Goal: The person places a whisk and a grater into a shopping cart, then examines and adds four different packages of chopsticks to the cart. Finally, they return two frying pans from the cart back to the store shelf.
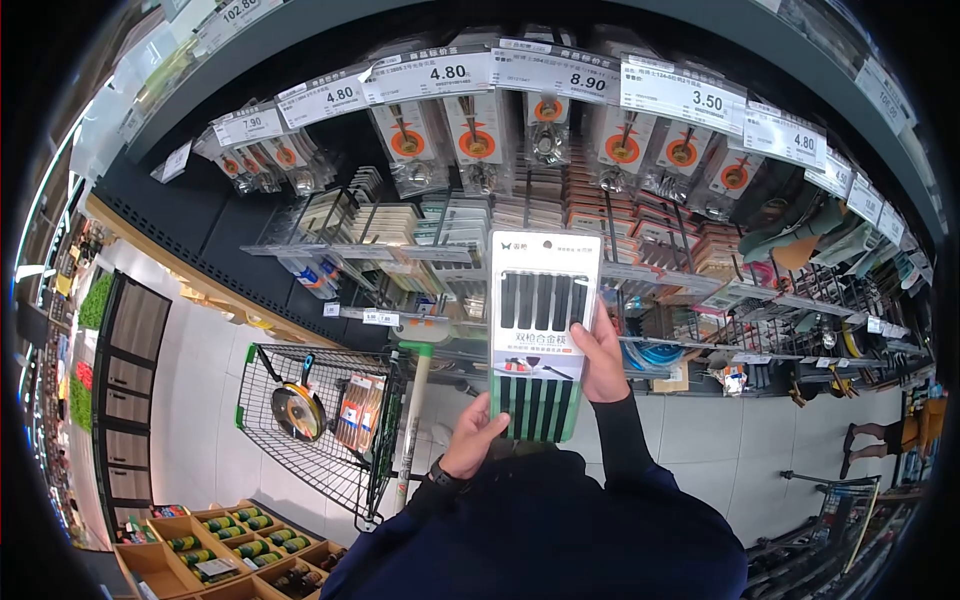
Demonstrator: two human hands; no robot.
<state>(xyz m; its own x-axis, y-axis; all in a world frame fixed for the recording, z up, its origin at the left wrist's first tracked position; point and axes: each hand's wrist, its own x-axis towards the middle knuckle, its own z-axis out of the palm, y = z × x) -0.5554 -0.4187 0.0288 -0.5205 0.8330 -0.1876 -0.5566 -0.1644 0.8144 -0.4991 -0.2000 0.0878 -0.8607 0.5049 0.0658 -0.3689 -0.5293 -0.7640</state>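
Observation:
A flat pack of black chopsticks, white card above and green toward the bottom, stands upright in front of my body. My right hand grips its right edge, the thumb lying across the front. Lower down, my left hand pinches the left edge near the bottom corner with its thumb in front. The fingers behind the pack are hidden. Several dark chopsticks show through the upper window and the lower part. Beyond the pack, hooks carry rows of other packaged utensils.
A green-trimmed wire shopping cart stands at my left, with a lidded frying pan and a flat brown pack inside. Price tags line the shelf. Wooden bins with bottles sit lower left. A person's legs show far right.

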